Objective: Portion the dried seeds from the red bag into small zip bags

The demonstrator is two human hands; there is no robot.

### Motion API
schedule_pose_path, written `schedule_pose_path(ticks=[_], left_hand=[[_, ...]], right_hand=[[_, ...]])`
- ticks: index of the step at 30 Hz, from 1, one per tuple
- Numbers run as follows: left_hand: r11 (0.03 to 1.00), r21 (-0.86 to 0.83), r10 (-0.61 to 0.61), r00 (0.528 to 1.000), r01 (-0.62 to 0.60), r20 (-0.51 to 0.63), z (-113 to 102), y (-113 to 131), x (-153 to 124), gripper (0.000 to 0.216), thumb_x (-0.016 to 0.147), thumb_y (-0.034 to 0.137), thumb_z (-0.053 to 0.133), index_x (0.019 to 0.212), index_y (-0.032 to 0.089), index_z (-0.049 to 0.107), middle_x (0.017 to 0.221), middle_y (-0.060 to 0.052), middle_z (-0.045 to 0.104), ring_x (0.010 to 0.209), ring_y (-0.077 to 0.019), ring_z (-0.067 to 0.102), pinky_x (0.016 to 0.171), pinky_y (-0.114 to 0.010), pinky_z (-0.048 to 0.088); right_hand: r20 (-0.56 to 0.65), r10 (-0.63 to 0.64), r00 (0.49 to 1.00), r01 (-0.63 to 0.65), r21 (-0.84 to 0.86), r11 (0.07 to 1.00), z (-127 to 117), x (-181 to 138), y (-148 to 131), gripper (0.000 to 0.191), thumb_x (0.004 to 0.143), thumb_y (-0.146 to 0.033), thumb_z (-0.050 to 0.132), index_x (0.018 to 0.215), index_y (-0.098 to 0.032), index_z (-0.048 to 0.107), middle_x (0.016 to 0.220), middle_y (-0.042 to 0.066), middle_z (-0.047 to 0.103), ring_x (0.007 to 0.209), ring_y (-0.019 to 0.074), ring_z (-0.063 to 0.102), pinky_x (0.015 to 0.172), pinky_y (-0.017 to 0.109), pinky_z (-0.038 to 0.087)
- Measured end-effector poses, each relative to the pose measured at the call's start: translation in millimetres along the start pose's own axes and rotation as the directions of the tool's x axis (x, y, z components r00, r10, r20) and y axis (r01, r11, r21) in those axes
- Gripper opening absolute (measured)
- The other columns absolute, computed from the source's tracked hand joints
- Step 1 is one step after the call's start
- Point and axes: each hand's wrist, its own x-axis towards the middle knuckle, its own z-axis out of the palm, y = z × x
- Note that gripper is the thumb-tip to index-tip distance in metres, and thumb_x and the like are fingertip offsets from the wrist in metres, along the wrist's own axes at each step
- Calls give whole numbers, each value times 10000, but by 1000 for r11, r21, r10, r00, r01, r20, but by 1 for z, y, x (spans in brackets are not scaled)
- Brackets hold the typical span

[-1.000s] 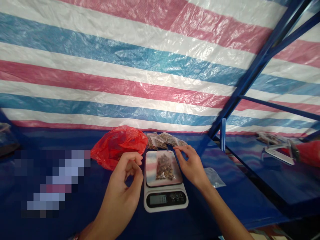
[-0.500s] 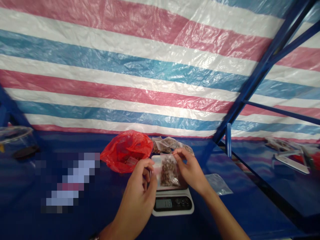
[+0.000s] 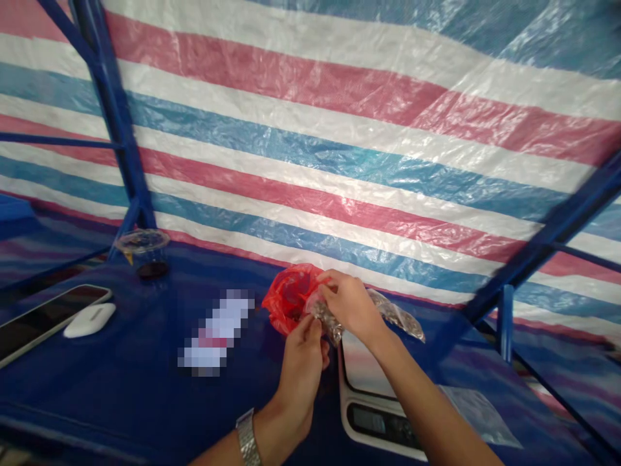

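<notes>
My left hand (image 3: 301,362) and my right hand (image 3: 348,305) both pinch a small clear bag of brown bits (image 3: 326,318), held in the air just left of the white kitchen scale (image 3: 371,396). The scale's platform is bare. A crumpled red plastic bag (image 3: 287,300) lies on the blue table right behind my hands. More clear filled bags (image 3: 398,316) lie behind the scale, partly hidden by my right wrist. A metal watch sits on my left wrist.
A white oval object (image 3: 89,320) and a dark flat tablet (image 3: 46,320) lie at the left. A clear cup (image 3: 144,251) stands by a blue frame post (image 3: 112,110). An empty clear bag (image 3: 478,414) lies right of the scale. A striped tarp hangs behind.
Both hands lifted the small bag off the scale platform and carried it left toward the red bag. The camera swung left, bringing the tablet, white object and cup into view.
</notes>
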Motion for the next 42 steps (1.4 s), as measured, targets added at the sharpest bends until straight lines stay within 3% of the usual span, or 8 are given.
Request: schedule_pose_path(ticks=[7,17,25,29,31,33,35,42], left_hand=[[997,-78,1,1000,-3,-23,-16,6,9,408,763,518,735,933,162,633,613,53,512,493,-71,414,479,-192,302],[998,-49,-30,997,33,77,-20,6,18,368,820,520,700,930,175,633,576,68,476,446,-62,371,457,-196,248],[996,3,-91,995,90,29,-13,9,17,199,947,288,473,1047,173,601,560,93,415,431,-68,348,445,-176,229],[994,95,-53,997,48,49,-14,8,18,349,980,290,426,1265,188,599,585,73,445,451,-93,404,461,-185,273],[974,215,66,997,-73,41,-15,7,18,402,994,297,411,1332,192,600,701,-1,588,570,-134,557,520,-215,386],[879,413,246,969,-238,35,-17,6,16,450,1009,315,400,1408,205,579,998,-103,701,831,-199,683,681,-279,504],[699,632,373,925,-333,75,-19,7,10,500,1028,345,371,1493,231,515,1279,-152,650,1019,-257,701,819,-350,539],[145,873,443,820,-465,362,-17,14,-16,556,1062,399,276,1600,279,342,1366,-148,585,949,-255,759,730,-355,598]], right_hand=[[79,-6,997,10,-54,998,24,19,-3,270,832,-149,549,921,-247,785,907,35,817,846,256,774,772,339,554],[75,53,996,-49,-60,997,21,8,0,218,863,-208,575,951,-254,770,920,28,817,869,254,778,760,333,563],[86,55,995,-48,-74,996,20,9,3,225,860,-170,586,974,-238,766,966,21,818,911,224,775,804,301,559],[48,71,996,-72,13,997,17,4,7,204,871,-205,600,990,-236,763,1022,33,812,955,230,767,826,310,571],[25,80,996,-82,116,990,14,-1,10,179,886,-255,616,994,-224,756,1017,48,810,943,236,766,833,326,576],[-2,85,996,-82,250,965,10,-7,11,196,900,-325,636,1014,-209,744,1001,62,808,928,237,763,837,337,577],[-22,90,996,-74,392,917,4,-14,11,255,903,-395,661,1051,-198,727,993,69,805,927,232,756,843,336,574],[-132,135,982,-37,566,824,-34,-60,9,307,874,-449,737,1056,-202,717,905,34,780,831,178,715,785,279,554]])
